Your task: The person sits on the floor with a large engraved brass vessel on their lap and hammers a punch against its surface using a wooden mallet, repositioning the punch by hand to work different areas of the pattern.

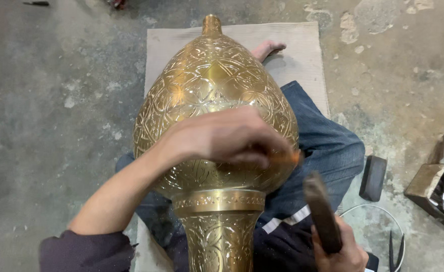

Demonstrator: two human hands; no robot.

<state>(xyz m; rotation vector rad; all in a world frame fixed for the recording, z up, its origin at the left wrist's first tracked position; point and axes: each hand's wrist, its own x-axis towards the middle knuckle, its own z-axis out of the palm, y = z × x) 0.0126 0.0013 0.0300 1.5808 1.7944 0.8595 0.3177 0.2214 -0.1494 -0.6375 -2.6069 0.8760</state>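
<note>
Right hand (339,249), low in frame & nearest the lens, is closed round a dark hammer (322,211), head raised toward the vase (214,116). Left hand (227,138) is laid across the vase's belly, fingers curled shut on a thin orange-tipped tool (291,157), prob. a chisel, its tip blurred against the brass. Vase, engraved all over, is rested on its side across the lap, neck pointing away over a beige mat (302,45); a bare foot (267,49) is seen beyond it. Judged from this: good work here wants the tool kept steady on the engraved line, the vase braced by the forearm, blows kept light. Dark block (373,177) & open box (441,196) are set on the concrete floor (56,100) at right.
</note>
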